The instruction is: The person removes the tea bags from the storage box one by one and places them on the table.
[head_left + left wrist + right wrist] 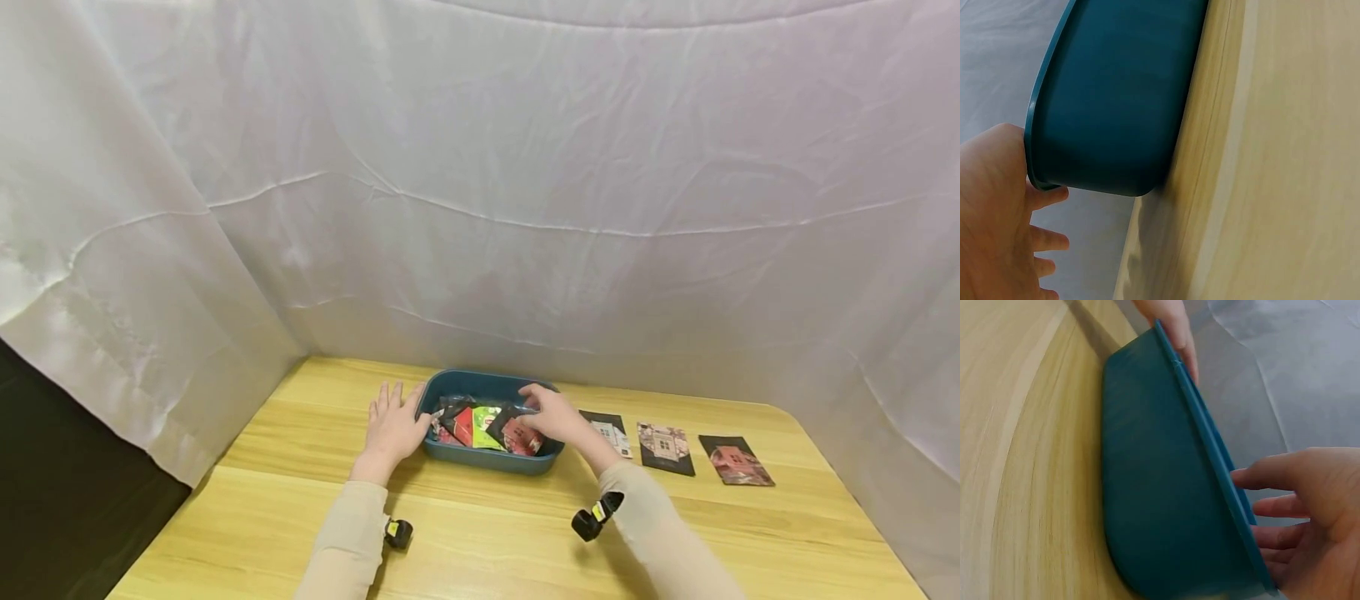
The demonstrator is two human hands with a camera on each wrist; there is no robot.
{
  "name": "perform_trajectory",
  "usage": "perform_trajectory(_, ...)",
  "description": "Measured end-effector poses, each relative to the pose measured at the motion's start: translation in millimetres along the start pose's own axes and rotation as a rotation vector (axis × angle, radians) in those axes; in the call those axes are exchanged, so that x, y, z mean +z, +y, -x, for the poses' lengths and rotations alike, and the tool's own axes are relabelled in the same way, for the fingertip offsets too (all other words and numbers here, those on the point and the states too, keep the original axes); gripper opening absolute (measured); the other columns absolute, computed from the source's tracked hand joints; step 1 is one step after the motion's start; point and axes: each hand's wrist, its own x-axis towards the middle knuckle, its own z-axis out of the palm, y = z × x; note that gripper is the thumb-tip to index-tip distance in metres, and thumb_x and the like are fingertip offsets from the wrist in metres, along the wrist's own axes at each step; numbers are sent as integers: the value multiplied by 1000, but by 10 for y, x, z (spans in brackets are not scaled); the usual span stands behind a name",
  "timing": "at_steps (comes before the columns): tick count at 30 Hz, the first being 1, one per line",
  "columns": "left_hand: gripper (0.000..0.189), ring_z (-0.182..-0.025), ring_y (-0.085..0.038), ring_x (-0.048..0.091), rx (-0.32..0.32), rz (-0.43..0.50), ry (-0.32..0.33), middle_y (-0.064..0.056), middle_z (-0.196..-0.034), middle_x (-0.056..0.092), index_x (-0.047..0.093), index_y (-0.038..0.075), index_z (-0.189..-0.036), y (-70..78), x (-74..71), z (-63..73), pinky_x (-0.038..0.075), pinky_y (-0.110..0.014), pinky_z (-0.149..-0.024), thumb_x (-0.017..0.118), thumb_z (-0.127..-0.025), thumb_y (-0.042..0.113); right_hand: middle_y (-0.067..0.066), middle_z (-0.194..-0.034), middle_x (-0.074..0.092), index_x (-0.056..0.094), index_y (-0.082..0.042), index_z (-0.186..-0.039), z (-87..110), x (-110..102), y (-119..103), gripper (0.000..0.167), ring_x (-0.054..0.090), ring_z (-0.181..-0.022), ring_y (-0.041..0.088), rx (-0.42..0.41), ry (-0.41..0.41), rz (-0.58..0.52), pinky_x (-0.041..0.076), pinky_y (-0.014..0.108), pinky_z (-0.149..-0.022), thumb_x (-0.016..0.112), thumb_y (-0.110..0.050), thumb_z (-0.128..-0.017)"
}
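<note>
Flat black, red and green packets are lying in a blue rectangular plastic bin, its long axis running left to right; the nearer right hand, loosely parted, is hanging over the rightmost packet, contact unclear; the left hand, fingers spread, is touching the left rim.

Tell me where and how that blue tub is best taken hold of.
I'd grip the blue tub by its rim at both short ends, left hand coming from the left, right hand from the right. It sits upright on the table, open side up, and the rim forms a lip to hook under. The left hand is at its end; the right reaches inside.
</note>
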Motion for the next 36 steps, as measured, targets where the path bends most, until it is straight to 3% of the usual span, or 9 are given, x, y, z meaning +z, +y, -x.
perform_trajectory(6,59,-150,-46,3,-1,-5,1,-25,-159,23,37,19,-151,4,-14,11,8,-66,-118,48,-97,36,21,-120,64,47,-1,-140,-98,113,-58,61,60,-82,23,-15,-102,139,47,36,-70,70,-12,-85)
perform_trajectory(14,59,-150,-45,1,-3,0,-5,-24,-160,21,35,19,-152,-1,5,2,5,-65,-119,48,-97,36,16,-113,66,42,-2,-144,-121,195,-67,68,56,-78,18,-1,-143,207,47,33,-68,73,-16,-84)
perform_trajectory(18,60,-151,-45,0,-2,-1,-1,-24,-160,21,35,19,-152,-5,19,-5,5,-65,-119,48,-97,37,18,-121,63,42,-3,-145,-101,216,-76,68,59,-88,23,-11,-147,245,45,37,-70,72,-16,-85)
perform_trajectory(22,59,-150,-45,1,3,1,5,-24,-160,22,36,19,-152,-6,21,-6,6,-66,-118,48,-96,38,20,-132,56,42,-7,-146,-86,240,-89,71,58,-97,25,-14,-124,258,43,38,-70,74,-16,-83)
perform_trajectory(31,58,-150,-46,3,8,1,12,-26,-159,23,38,17,-151,-9,16,-6,8,-66,-118,48,-96,35,17,-123,58,45,-11,-145,-72,263,-95,74,56,-91,22,-64,-26,245,45,36,-70,77,-11,-78)
perform_trajectory(36,58,-150,-46,4,8,-4,12,-25,-159,24,38,17,-151,0,19,-3,8,-66,-118,49,-96,36,15,-122,59,47,-13,-143,-43,261,-95,72,53,-83,19,-96,5,251,42,33,-64,74,-4,-78)
